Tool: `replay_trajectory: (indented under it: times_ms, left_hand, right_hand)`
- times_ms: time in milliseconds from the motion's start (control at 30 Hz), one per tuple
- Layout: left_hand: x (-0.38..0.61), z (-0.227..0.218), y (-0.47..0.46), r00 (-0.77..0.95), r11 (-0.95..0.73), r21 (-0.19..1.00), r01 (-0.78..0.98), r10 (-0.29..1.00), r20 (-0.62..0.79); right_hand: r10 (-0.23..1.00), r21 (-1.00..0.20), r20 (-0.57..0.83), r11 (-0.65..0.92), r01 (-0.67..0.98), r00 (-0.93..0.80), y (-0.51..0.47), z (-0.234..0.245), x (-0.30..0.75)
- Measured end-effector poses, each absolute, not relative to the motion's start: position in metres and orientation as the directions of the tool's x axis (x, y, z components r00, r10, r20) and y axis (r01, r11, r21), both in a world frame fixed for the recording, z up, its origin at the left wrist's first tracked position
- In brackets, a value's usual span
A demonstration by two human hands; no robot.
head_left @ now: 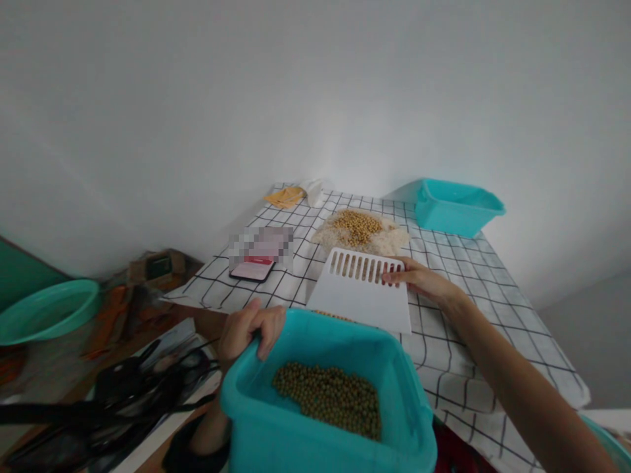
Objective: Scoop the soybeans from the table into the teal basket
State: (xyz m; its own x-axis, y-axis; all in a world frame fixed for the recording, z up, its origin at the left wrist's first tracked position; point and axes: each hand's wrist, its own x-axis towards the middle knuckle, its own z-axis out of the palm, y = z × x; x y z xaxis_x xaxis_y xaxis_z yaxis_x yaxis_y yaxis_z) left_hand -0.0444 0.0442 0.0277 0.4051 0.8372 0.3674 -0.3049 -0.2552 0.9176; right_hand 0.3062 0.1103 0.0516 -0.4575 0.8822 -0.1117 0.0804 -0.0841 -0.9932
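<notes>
My left hand grips the back left rim of a teal plastic basin close to me, fingers hooked over the edge. A layer of round yellowish beans lies in the basin. My right hand holds the upper right corner of a flat white plastic scoop with a row of slots, fingers closed round it. The scoop slants down toward the basin's far rim, where a few beans show along its lower edge. Just beyond it, a bean pile sits on clear crumpled plastic.
A second teal basin stands at the table's back right. On the checked cloth lie a phone, a yellow cloth-like item and white crumpled material. Left below are a green basin and black cables.
</notes>
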Motion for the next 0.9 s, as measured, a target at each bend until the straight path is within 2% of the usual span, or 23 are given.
replay_trajectory:
  times_ms: [100,200,267,400,467,633,900]
  left_hand:
    - [-0.045,0.026,0.045,0.435,-0.257,0.914,-0.313,0.817,0.379]
    - [-0.045,0.025,0.047,0.445,-0.273,0.905,-0.327,0.800,0.402]
    - [-0.045,0.024,0.048,0.464,-0.276,0.900,-0.336,0.783,0.413]
    - [-0.046,0.023,0.048,0.465,-0.271,0.893,-0.359,0.778,0.423]
    - [-0.046,0.023,0.047,0.458,-0.265,0.890,-0.371,0.782,0.423]
    - [-0.045,0.021,0.046,0.445,-0.256,0.889,-0.380,0.792,0.418]
    - [-0.047,0.021,0.047,0.478,-0.273,0.885,-0.377,0.761,0.439]
  right_hand:
    - [0.887,-0.988,-0.146,-0.150,0.027,-0.438,0.109,0.050,0.308]
    - [0.828,-0.982,-0.173,-0.186,0.030,-0.533,0.107,0.051,0.304]
    - [0.833,-0.988,-0.137,-0.157,0.009,-0.536,0.107,0.053,0.301]
    - [0.929,-0.997,0.002,-0.028,-0.076,-0.370,0.108,0.056,0.303]
    - [0.939,-1.000,0.029,0.024,-0.020,-0.343,0.109,0.057,0.304]
    - [0.903,-0.979,0.014,0.101,0.180,-0.428,0.107,0.062,0.298]
    - [0.869,-0.976,-0.036,0.075,0.204,-0.493,0.105,0.064,0.290]
